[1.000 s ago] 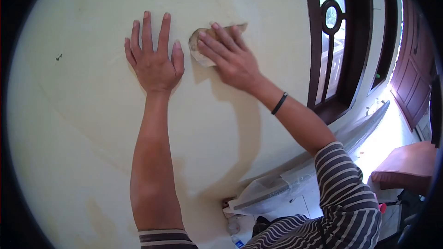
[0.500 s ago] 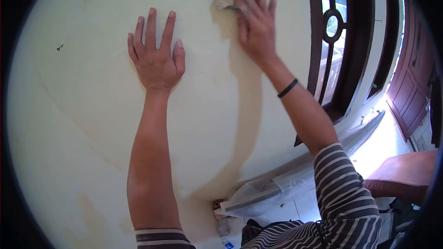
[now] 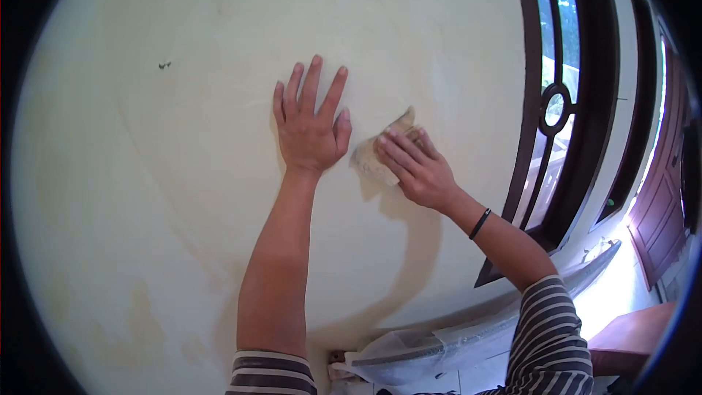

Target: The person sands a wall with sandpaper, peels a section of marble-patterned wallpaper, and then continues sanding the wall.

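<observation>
My left hand (image 3: 312, 134) lies flat against the pale cream wall (image 3: 219, 197), fingers spread and pointing up, with nothing in it. To its right, my right hand (image 3: 420, 172) presses a worn, beige, crinkled piece of sandpaper (image 3: 374, 164) to the wall, its fingers closed over it. One corner of the piece sticks up above the fingers and another part shows to their left. The rest is hidden under the hand. A black band (image 3: 480, 224) circles the right wrist.
A dark-framed window (image 3: 536, 44) borders the wall on the right. Low down, a long object under clear plastic (image 3: 431, 347) runs along the wall's foot. A brown door (image 3: 656, 208) and a reddish-brown piece of furniture (image 3: 632, 336) are at far right. The wall has a small hole (image 3: 164, 66).
My right hand has slid down the wall with the sandpaper, from above the left hand's level to beside it. My left hand keeps its place on the wall while the view has shifted.
</observation>
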Demonstrator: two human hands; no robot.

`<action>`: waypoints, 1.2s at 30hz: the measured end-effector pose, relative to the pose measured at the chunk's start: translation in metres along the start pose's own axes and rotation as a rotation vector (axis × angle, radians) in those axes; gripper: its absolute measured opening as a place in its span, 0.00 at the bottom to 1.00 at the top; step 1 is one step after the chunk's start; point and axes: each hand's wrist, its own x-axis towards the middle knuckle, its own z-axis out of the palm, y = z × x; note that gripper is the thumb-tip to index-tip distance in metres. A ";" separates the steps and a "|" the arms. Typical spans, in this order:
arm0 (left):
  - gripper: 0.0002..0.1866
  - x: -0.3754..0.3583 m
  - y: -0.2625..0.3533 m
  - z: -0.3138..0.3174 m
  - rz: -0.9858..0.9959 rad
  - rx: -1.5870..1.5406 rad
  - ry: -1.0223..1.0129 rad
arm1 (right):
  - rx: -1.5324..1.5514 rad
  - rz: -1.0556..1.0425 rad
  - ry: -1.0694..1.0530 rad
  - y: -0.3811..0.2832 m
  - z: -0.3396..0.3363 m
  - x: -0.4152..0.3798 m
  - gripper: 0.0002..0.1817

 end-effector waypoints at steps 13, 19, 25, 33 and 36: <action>0.32 0.000 0.002 -0.002 0.007 -0.002 -0.019 | 0.048 -0.072 0.098 0.030 -0.016 -0.021 0.30; 0.32 -0.001 0.004 -0.001 -0.004 -0.001 -0.026 | -0.076 0.416 0.365 0.027 -0.011 -0.039 0.36; 0.32 0.001 0.003 -0.001 0.002 0.004 -0.015 | 0.074 0.090 0.117 0.037 -0.029 -0.068 0.32; 0.32 -0.001 0.002 -0.001 -0.001 0.005 -0.033 | 0.093 0.164 0.079 0.012 -0.019 -0.061 0.31; 0.33 -0.001 0.002 -0.001 0.001 0.004 -0.025 | -0.037 0.237 0.226 0.054 -0.031 -0.056 0.28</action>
